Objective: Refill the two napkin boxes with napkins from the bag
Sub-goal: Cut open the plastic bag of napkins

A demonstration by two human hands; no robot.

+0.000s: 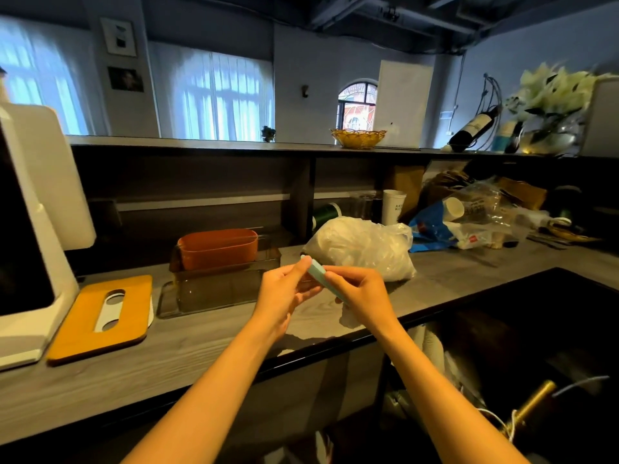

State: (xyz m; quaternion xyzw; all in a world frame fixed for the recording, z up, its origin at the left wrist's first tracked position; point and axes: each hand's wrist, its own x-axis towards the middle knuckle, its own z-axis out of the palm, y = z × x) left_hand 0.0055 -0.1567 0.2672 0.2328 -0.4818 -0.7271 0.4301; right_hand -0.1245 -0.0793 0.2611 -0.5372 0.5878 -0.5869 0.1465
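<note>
Matt grey wood-grain counter; crinkled glossy plastic bag; clear smooth plastic box

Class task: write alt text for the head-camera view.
Both hands, left hand and right hand, hold a pale blue clip above a grey counter, before a white plastic bag. An orange tub and wooden-lidded napkin box lie left.
</note>
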